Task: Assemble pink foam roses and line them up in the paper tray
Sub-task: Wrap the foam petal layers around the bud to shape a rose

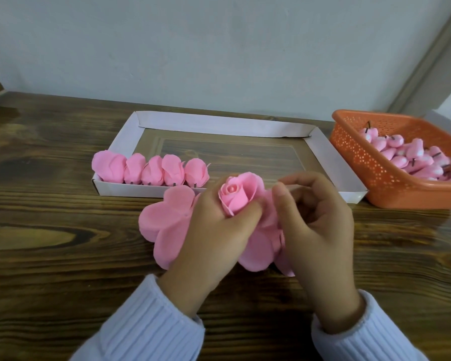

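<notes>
one dark wooden table (63, 256) bears the paper tray (219, 126), pale wall (193, 48) behind.

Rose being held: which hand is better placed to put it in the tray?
Left, probably. The left hand grips the rose, and the finished roses lie at the left end of the paper tray. The right hand only touches petals.

Left hand (214, 230) grips a pink rose (236, 195) above loose petals (164, 225); right hand (315, 222) beside it; five roses (151, 169) line the paper tray (219, 123) near-left.
</notes>
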Demonstrator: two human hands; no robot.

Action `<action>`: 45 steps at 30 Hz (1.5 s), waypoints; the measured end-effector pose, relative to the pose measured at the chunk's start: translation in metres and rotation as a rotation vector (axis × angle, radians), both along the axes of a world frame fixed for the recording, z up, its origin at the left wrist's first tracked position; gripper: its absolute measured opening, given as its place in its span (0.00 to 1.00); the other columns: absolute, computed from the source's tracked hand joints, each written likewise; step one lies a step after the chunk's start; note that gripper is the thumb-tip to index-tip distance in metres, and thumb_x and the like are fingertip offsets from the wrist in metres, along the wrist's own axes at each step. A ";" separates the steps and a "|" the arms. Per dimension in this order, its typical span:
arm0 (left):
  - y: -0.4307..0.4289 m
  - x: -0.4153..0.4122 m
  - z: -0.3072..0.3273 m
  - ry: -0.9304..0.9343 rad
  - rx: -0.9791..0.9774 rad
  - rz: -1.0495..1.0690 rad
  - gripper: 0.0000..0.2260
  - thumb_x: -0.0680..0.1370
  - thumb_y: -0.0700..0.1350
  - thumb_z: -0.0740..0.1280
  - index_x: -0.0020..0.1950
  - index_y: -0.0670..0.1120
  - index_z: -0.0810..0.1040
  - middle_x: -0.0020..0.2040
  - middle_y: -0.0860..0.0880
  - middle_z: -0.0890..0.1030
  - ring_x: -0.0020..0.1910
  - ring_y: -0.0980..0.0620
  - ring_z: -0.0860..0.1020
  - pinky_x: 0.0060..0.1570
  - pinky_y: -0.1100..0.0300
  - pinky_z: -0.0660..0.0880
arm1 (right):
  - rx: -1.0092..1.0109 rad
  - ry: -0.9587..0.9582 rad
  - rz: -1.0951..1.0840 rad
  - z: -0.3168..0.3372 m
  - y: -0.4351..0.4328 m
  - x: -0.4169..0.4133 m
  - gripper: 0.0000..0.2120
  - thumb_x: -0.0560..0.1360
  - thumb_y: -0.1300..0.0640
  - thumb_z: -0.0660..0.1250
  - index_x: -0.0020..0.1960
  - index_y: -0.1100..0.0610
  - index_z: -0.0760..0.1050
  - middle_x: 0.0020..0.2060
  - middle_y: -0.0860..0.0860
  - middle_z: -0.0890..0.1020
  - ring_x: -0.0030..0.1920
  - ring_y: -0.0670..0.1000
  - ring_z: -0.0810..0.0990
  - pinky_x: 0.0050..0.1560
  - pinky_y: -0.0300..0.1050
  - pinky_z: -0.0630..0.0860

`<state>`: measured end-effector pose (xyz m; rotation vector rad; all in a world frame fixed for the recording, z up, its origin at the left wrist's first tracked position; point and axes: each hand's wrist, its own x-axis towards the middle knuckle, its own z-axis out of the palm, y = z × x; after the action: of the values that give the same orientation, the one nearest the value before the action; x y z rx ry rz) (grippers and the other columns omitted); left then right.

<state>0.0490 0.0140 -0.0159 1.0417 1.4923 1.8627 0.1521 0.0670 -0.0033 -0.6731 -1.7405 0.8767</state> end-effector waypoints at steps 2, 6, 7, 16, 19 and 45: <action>-0.001 0.000 0.002 -0.080 0.010 0.026 0.09 0.70 0.44 0.71 0.47 0.42 0.80 0.41 0.40 0.83 0.44 0.41 0.82 0.46 0.44 0.79 | -0.085 0.047 0.064 0.001 0.000 0.000 0.07 0.74 0.49 0.64 0.47 0.51 0.74 0.34 0.47 0.81 0.33 0.43 0.79 0.34 0.33 0.73; 0.001 -0.007 -0.001 -0.251 0.027 0.123 0.05 0.76 0.40 0.70 0.41 0.40 0.77 0.31 0.47 0.77 0.32 0.49 0.78 0.34 0.54 0.76 | -0.255 -0.057 0.288 0.001 -0.001 0.002 0.14 0.72 0.47 0.63 0.55 0.52 0.70 0.35 0.50 0.83 0.34 0.44 0.81 0.33 0.35 0.74; 0.002 -0.010 -0.002 -0.296 0.027 0.161 0.07 0.76 0.41 0.70 0.41 0.40 0.77 0.31 0.47 0.75 0.33 0.48 0.76 0.35 0.52 0.74 | -0.248 -0.123 0.319 0.000 -0.002 0.002 0.15 0.72 0.50 0.65 0.57 0.50 0.69 0.33 0.50 0.83 0.31 0.44 0.80 0.32 0.34 0.73; 0.001 -0.010 0.005 -0.438 0.090 0.134 0.12 0.69 0.52 0.72 0.42 0.45 0.77 0.38 0.40 0.75 0.45 0.28 0.78 0.51 0.30 0.74 | 0.129 -0.230 0.054 -0.007 -0.008 -0.004 0.11 0.70 0.65 0.74 0.47 0.53 0.78 0.34 0.44 0.82 0.34 0.44 0.80 0.35 0.35 0.76; 0.000 -0.007 0.006 -0.396 0.088 0.133 0.19 0.67 0.54 0.73 0.47 0.42 0.77 0.40 0.40 0.77 0.46 0.36 0.80 0.54 0.34 0.75 | 0.211 -0.181 -0.002 -0.005 -0.010 -0.004 0.04 0.70 0.62 0.71 0.42 0.54 0.78 0.33 0.42 0.81 0.34 0.44 0.80 0.33 0.38 0.76; -0.001 0.004 -0.002 -0.123 0.106 -0.063 0.14 0.74 0.53 0.65 0.57 0.50 0.78 0.45 0.56 0.83 0.47 0.59 0.82 0.45 0.63 0.78 | 0.064 0.010 -0.032 -0.001 -0.013 -0.003 0.07 0.74 0.59 0.67 0.47 0.50 0.71 0.30 0.46 0.81 0.27 0.45 0.79 0.28 0.33 0.72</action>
<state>0.0525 0.0126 -0.0180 0.9913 1.2889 1.9415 0.1494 0.0536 -0.0048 -0.6519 -1.7368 0.7981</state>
